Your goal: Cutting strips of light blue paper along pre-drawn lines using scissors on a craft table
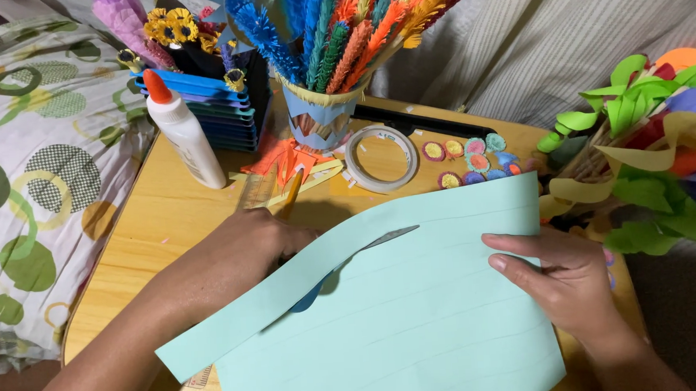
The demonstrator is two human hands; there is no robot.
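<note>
A paper-wrapped cup [321, 113] at the back of the wooden table [155, 229] holds upright fringed paper stems [347, 29] in blue, orange, green and yellow. The light-green ruled paper sheet [417, 311] lies at the table's near edge, its long axis left to right. The left hand [244, 252] grips scissors [382, 239], blades pointing right, cutting a strip [289, 290]. The right hand [562, 275] pinches the sheet's right edge.
</note>
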